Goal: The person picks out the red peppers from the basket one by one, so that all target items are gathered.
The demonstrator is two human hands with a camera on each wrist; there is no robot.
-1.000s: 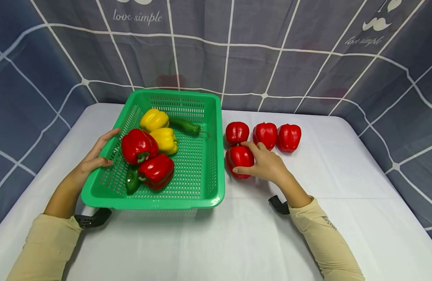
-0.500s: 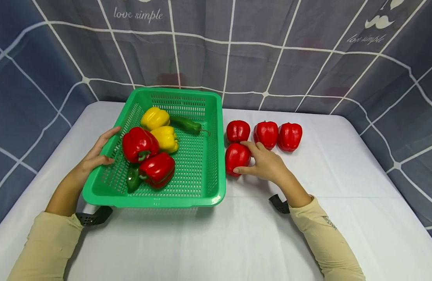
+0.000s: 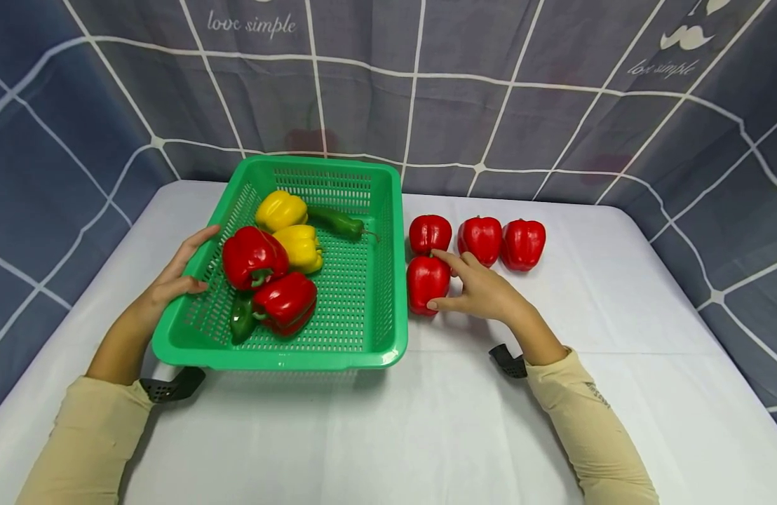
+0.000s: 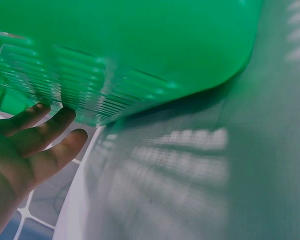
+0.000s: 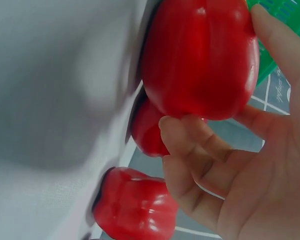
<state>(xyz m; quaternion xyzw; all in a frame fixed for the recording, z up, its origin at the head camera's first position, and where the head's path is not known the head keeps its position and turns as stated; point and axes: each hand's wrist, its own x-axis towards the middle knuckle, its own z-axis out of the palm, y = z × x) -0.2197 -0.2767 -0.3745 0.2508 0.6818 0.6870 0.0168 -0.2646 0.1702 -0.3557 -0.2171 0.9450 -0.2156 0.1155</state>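
My left hand point(image 3: 177, 273) holds the left rim of a green plastic basket point(image 3: 395, 280), thumb on the rim's inner side; the left wrist view shows fingertips point(image 4: 65, 116) by its slotted wall. Inside lie two red bell peppers point(image 3: 254, 258), two yellow bell peppers point(image 3: 281, 210), a long green chili pepper point(image 3: 341, 223) and a partly hidden green pepper point(image 3: 242, 319). Just right of the basket, my right hand point(image 3: 486, 287) loosely spans a red bell pepper point(image 3: 426, 284) standing on the table, thumb near its front and forefinger by its stem. Its fingers look relaxed in the right wrist view.
Behind that pepper stands another red bell pepper point(image 3: 430, 233). Two more, a middle red bell pepper point(image 3: 480, 238) and an outer red bell pepper point(image 3: 523, 245), continue the row rightward. White cloth point(image 3: 388, 435) covers the table, and a grey checked curtain point(image 3: 451, 119) surrounds its back and sides.
The red bell pepper by my right hand has shifted slightly left and turned, its stem now showing. My right hand has eased a little to the right of it. My left hand stays on the basket.
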